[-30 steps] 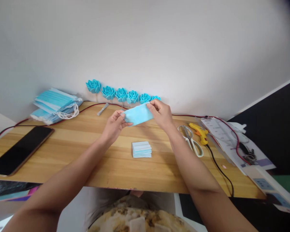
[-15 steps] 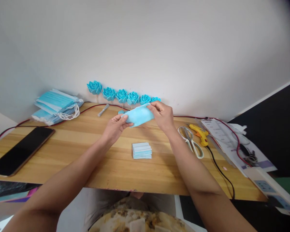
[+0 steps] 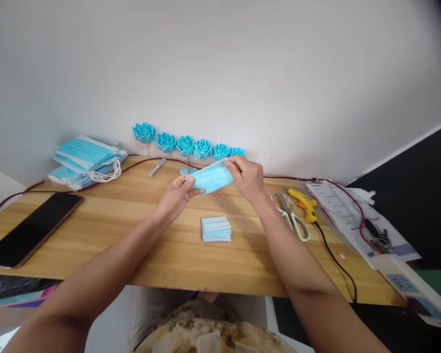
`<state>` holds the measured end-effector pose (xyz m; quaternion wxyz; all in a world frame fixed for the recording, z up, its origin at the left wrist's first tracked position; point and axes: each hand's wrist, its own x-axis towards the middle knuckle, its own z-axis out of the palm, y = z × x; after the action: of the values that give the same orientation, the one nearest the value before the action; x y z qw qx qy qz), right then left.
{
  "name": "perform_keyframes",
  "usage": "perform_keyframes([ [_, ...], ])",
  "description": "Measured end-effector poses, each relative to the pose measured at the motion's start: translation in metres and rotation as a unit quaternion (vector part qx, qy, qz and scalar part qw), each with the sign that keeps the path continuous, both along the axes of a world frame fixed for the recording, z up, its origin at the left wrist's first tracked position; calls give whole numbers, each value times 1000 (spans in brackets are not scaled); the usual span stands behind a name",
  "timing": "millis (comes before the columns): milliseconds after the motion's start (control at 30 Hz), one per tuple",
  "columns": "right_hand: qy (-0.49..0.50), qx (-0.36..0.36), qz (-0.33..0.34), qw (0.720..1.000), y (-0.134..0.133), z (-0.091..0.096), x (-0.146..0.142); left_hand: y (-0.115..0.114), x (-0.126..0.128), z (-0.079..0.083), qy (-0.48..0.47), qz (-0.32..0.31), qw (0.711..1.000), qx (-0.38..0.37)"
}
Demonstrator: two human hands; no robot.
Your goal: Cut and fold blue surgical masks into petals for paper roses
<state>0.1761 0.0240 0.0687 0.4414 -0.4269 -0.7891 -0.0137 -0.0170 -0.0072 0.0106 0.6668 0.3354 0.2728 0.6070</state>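
Note:
Both my hands hold a light blue piece of mask fabric (image 3: 211,177) above the wooden table (image 3: 132,230). My left hand (image 3: 176,192) pinches its left end and my right hand (image 3: 244,175) pinches its right top edge. The piece is folded along its length. Below it on the table lies a small stack of cut blue and white strips (image 3: 215,228). Along the wall behind my hands stands a row of several blue fabric roses (image 3: 185,144).
A pile of blue face masks (image 3: 85,161) lies at the back left and a black phone (image 3: 31,228) at the left. White-handled scissors (image 3: 291,214), a yellow glue gun (image 3: 304,201) with a black cord, papers and a power strip (image 3: 415,289) are at the right. A red cable runs along the wall.
The fabric piece has been folded narrower between my hands; both hands stay in nearly the same place above the table.

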Motion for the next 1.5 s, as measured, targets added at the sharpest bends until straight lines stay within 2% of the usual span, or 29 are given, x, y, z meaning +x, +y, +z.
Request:
perform_keyframes([
  [67,4,5,-12,1000,1,-1,1,-1,1,1,5,10,1000,12],
  [167,-8,-9,6,1000,1,-2,-1,-2,2,2,28,-10,999,25],
  [367,28,-17,2,999,1,-1,-1,4,-4,1,6,19,1000,17],
  [833,11,-18,-8,1000,9,4,10,3,-4,1,7,7,1000,11],
  [1133,15,-69,5,998,9,5,12,2,0,0,0,-9,1000,-10],
  [1500,1,-47,17,999,8,8,12,3,-1,-5,25,0,999,-33],
])
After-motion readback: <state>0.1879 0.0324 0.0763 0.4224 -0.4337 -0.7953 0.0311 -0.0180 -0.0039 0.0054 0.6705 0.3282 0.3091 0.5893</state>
